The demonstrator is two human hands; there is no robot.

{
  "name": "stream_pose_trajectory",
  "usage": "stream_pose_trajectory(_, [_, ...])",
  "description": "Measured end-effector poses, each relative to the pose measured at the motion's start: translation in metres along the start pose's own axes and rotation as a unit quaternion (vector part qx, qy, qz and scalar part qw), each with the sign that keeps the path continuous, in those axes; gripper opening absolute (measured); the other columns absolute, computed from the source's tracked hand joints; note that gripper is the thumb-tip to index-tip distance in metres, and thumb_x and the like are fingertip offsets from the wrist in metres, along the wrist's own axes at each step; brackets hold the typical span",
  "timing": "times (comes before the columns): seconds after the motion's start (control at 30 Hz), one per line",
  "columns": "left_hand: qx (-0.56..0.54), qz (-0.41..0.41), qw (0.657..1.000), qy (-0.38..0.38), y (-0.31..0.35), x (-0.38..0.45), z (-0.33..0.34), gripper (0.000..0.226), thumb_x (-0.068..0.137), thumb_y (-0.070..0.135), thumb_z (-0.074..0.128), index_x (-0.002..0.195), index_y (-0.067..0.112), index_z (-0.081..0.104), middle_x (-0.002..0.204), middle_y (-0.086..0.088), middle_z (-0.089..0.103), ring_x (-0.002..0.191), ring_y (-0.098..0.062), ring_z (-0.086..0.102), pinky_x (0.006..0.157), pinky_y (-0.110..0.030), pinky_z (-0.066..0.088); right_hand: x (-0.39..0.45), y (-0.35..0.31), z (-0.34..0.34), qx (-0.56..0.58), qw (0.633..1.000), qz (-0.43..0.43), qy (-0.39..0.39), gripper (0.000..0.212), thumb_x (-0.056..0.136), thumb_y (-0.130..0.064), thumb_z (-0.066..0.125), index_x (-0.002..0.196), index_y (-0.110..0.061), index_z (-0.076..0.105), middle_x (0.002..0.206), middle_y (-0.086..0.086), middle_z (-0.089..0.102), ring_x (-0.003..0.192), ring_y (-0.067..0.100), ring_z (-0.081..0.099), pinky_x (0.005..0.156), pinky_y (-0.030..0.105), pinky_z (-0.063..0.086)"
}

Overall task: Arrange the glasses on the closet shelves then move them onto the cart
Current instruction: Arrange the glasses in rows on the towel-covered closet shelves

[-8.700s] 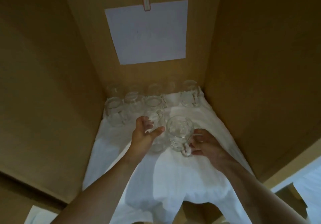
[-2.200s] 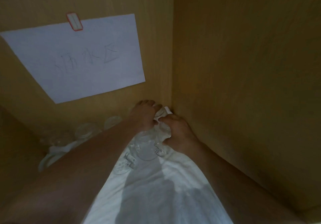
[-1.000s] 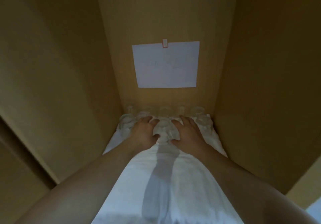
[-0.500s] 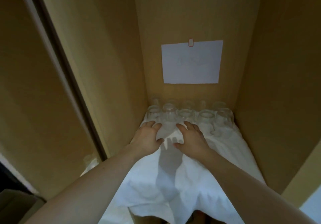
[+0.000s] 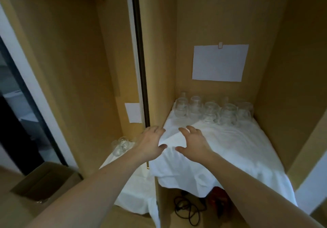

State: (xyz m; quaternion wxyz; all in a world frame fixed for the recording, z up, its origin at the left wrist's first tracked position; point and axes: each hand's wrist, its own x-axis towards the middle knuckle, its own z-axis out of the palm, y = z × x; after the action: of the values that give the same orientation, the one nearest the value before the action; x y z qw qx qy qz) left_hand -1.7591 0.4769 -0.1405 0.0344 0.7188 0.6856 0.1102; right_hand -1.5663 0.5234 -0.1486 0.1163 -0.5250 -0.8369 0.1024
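Observation:
Several clear glass mugs (image 5: 212, 111) stand in rows at the back of the right closet shelf, on a white cloth (image 5: 235, 149). A few more glasses (image 5: 122, 144) sit on a cloth-covered shelf in the left compartment. My left hand (image 5: 150, 143) hovers at the shelf's front left, by the divider, fingers spread and relaxed, holding nothing. My right hand (image 5: 193, 143) is beside it over the cloth, fingers spread, also empty. Both hands are well in front of the mugs.
A vertical wooden divider (image 5: 155, 68) splits the two compartments. White paper sheets (image 5: 219, 63) hang on the back walls. A cardboard box (image 5: 44, 181) sits on the floor at left. Black cables (image 5: 187, 208) lie under the right shelf.
Both hands have let go of the mugs and drawn back toward the shelf front. The view has pulled away and shifted left, showing the left compartment.

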Motion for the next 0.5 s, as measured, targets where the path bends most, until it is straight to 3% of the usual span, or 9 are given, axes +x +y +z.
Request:
stream_pose_trajectory(0.27, [-0.018,-0.079,0.997,0.014,-0.052,-0.090,-0.011,0.056,0.099,0.041,0.060,0.150,0.024,0.043,0.157,-0.005,0.038,0.144,-0.029,0.033,0.116,-0.042,0.033,-0.038,-0.075,0.034,0.010,0.998,-0.055,-0.040,0.079,0.092,-0.049,0.065,0.157,-0.026,0.027,0.163,0.006,0.025,0.144,0.030,0.028,0.115,0.040,0.033])
stream_pose_trajectory(0.5, [-0.022,-0.166,0.986,-0.001,-0.108,-0.148,0.006,0.065,0.098,0.048,0.059,0.154,0.027,0.034,0.160,-0.003,0.034,0.144,-0.028,0.033,0.115,-0.044,0.037,-0.053,-0.133,0.086,0.025,0.990,-0.093,-0.102,0.077,0.091,-0.050,0.064,0.155,-0.028,0.028,0.160,0.007,0.029,0.144,0.030,0.030,0.114,0.041,0.037])
